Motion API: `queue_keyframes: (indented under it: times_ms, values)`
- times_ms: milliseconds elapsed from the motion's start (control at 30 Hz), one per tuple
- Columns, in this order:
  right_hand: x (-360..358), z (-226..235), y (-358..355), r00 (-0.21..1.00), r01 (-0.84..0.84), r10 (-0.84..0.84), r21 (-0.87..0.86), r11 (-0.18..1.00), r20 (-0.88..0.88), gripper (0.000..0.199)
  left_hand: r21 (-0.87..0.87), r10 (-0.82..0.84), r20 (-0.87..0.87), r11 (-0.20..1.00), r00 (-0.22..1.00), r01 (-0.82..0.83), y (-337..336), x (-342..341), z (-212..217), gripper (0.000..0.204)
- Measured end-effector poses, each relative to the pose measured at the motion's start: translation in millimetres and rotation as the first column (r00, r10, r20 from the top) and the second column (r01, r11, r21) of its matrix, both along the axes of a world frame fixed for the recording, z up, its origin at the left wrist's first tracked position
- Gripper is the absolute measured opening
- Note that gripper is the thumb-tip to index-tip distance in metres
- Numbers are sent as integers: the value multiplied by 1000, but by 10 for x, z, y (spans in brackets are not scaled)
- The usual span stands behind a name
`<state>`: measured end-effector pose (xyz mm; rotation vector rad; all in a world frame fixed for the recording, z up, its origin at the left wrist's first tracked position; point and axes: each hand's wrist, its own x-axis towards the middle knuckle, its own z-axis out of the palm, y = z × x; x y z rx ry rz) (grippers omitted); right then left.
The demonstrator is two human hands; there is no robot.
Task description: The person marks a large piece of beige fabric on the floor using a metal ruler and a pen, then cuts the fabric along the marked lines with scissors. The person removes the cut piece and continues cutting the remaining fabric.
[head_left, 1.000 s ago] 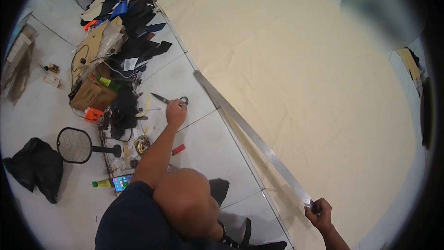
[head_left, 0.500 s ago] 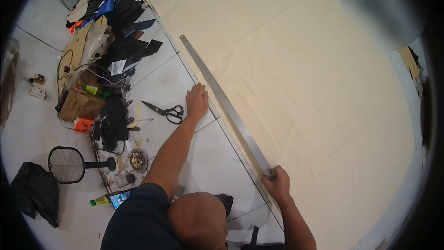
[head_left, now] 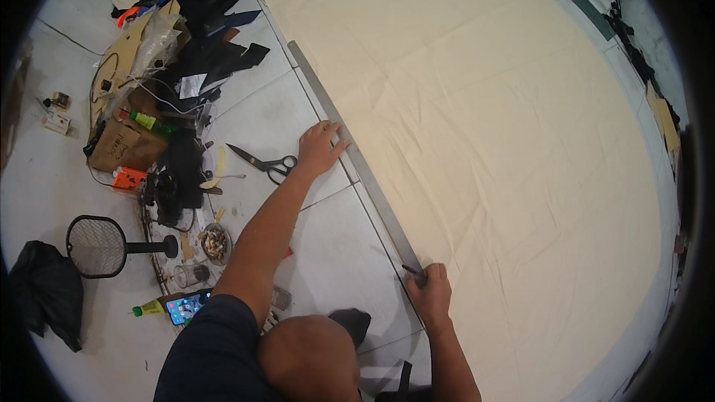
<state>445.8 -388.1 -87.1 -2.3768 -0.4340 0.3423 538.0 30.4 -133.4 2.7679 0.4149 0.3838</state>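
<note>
Since the earlier frame, the metal ruler (head_left: 378, 198) has shifted left to the border of the cream cloth (head_left: 521, 141), and the left hand (head_left: 319, 150) has come over to meet it. From my remote position I read the following.

Ruler location: lengthwise on the cloth's left margin; I cannot confirm exact edge contact.

Left grip: fingers extended, their tips touching the ruler's side, clamped on nothing.

Right grip: the right hand (head_left: 432, 299) is closed on a dark slender object (head_left: 418, 277) at the ruler's near end; I cannot tell whether it also pinches the ruler.

Progress: I judge the ruler's placement nearly complete. Outstanding: I see no drawn line or cut beside it, and the black scissors (head_left: 262, 164) lie unheld on the tiled floor (head_left: 335, 231), near the left hand.

Farther left: a lit phone (head_left: 188, 309), a cardboard box (head_left: 126, 145), a mesh racket (head_left: 97, 247) and a black bag (head_left: 48, 290).
</note>
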Motion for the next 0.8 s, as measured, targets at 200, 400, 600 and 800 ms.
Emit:
queue_keyframes:
  times_ms: [200,400,600,800]
  values:
    - [4,-22,115,988,-53,65,-90,995,138,37,21,35,-77,999,996,-34,39,30,36,53]
    - [-52,-12,132,983,-26,51,-143,989,175,34,44,32,-151,999,988,-26,28,100,115,53]
    - [-67,131,-395,958,260,-270,-113,959,-92,19,48,20,-228,999,973,-9,47,192,4,58]
    - [136,402,-1228,825,556,-553,-12,831,-117,24,2,-43,-283,999,958,45,210,83,-97,101]
